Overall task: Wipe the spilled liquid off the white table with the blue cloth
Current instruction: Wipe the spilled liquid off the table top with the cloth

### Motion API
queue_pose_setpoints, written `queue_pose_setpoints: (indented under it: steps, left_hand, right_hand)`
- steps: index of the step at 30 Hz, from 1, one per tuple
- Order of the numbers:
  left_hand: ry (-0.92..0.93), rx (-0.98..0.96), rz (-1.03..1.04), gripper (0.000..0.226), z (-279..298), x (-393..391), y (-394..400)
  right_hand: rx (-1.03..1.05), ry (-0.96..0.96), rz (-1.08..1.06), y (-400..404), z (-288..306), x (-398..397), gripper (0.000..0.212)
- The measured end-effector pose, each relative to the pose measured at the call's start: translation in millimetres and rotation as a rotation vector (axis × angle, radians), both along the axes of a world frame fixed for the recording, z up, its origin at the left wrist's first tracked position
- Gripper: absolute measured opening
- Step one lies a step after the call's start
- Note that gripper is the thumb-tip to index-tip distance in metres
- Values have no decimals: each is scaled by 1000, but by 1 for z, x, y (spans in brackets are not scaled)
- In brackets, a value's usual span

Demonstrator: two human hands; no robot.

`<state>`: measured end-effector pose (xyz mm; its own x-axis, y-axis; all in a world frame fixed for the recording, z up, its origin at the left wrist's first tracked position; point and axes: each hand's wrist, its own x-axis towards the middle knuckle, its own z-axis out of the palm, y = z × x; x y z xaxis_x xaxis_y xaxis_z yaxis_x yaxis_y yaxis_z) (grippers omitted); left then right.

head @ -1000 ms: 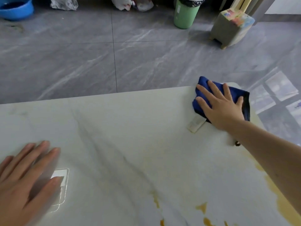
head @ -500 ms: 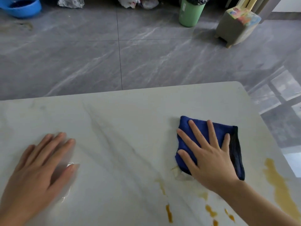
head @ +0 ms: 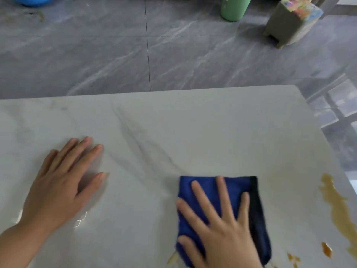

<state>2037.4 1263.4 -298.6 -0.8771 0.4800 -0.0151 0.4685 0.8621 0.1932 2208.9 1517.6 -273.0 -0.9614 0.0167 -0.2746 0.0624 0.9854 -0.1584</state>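
Cloth [head: 204,190] flat on tabletop [head: 193,122] at 5 o'clock, pressed under right hand [head: 222,227], grip open, fingers spread straight. Brown spill [head: 335,206] at 4 o'clock, just beside cloth. Left hand [head: 61,182] flat at 8 o'clock, grip open, well apart from cloth.
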Motion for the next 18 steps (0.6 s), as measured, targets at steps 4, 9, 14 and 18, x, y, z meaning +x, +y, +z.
queue_pose_setpoints:
  steps: [4,9,14,18]
  left_hand:
    - [4,10,2,70,1,1,1]
    - [7,12,14,63,1,2,1]
    - [14,2,-2,69,-1,0,1]
    - [10,3,8,69,0,1,1]
  right_hand:
    - [31,69,24,-11,-5,-45,54]
    - [107,64,-184,31,-14,-60,60]
    - [17,65,-87,-13,-10,13,58]
    - [-6,75,169,-54,-14,20,43]
